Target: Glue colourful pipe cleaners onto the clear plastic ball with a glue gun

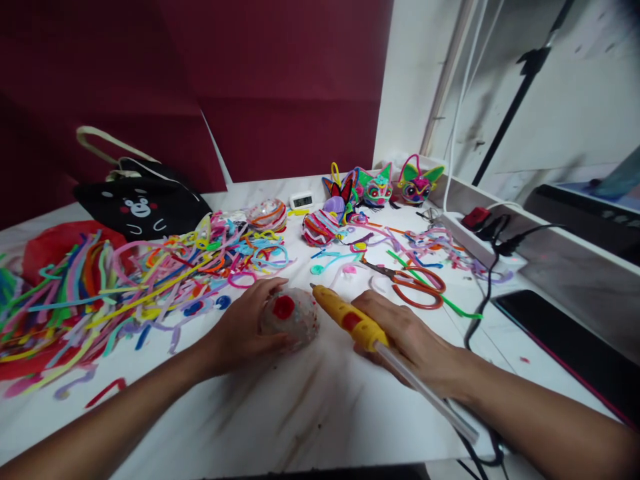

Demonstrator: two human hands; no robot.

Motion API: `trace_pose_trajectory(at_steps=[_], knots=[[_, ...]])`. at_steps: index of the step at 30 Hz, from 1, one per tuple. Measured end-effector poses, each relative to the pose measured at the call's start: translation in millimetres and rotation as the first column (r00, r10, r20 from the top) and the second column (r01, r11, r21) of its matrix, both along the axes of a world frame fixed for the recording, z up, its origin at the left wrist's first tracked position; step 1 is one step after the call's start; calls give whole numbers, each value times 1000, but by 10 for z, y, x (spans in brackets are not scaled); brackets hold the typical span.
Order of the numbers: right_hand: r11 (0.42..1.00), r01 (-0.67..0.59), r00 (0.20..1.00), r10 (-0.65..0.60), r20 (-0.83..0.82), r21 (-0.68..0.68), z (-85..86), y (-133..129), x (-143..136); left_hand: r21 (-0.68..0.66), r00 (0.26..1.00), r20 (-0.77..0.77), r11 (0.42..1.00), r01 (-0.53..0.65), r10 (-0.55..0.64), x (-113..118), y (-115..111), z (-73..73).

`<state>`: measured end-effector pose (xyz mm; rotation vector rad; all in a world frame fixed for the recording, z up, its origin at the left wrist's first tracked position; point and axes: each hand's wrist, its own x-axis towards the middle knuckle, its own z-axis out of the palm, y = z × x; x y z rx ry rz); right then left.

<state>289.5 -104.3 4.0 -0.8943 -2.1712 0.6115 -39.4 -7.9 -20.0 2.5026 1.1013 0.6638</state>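
Dozens of fuzzy craft sticks (160,287) in many colours lay heaped at the far left of the white table (320,407), partly over a red sheet (45,250). A black bag (145,207) with a bear face and a pale handle sat behind the heap. Right of that, two blue discs (207,306) lay near your left wrist.

Your left hand (247,333) had its fingers and thumb curved around a clear ball (295,327), opened about as wide as the ball and touching its left and near sides. The ball was low in the middle of the table, with a red patch on its upper left part. Behind it stood a small white clock (301,200), between a striped ball (267,215) on the left and a red-and-white ball (320,228) on the right.

Your right hand (407,337) had its fingers closed around a yellow glue gun (345,313), whose nozzle pointed up and left, near the ball's upper right edge. A clear glue stick (430,393) stuck out of its back end. Past it lay orange-handled scissors (420,287), with a green stick (453,305) across them; two big-eared figures (377,189) (416,188) sat farther back. At the far right were a white power strip (480,240) and, nearer you, a dark phone (570,347).
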Motion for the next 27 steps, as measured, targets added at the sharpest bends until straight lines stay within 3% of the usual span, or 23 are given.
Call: trace_pose_trajectory(at_steps=[2, 4, 6, 8, 10, 13, 15, 21, 27], knots=[[1000, -22, 1000, 22, -4, -5, 8, -13, -10, -52, 995, 3, 994, 101, -101, -34, 65, 22], [999, -31, 1000, 31, -5, -16, 9, -25, -17, -20, 977, -24, 977, 213, -213, -69, 97, 91], [999, -42, 999, 42, -8, -25, 6, -30, -21, 121, 966, -48, 958, 259, -255, -87, 59, 147], [998, -59, 998, 58, -18, -21, 1, -30, -21, 284, 977, -28, 935, 211, -212, -82, -37, 154], [997, -70, 997, 70, -26, -11, 0, -28, -21, 448, 982, -1, 878, 168, -188, -65, -147, 115], [998, -70, 997, 70, -17, -11, 10, -25, -20, 585, 966, -37, 778, 228, -255, -41, -255, 36], [998, -68, 998, 68, -11, -10, 21, -24, -20, 583, 953, -95, 760, 287, -287, -35, -281, 12], [996, -71, 997, 72, 6, -48, 37, -28, -25, 519, 950, -171, 796, 313, -262, -21, -311, 43], [992, -90, 996, 91, 2, -93, 26, -31, -41, 570, 943, -200, 752, 332, -265, -19, -277, 6]])
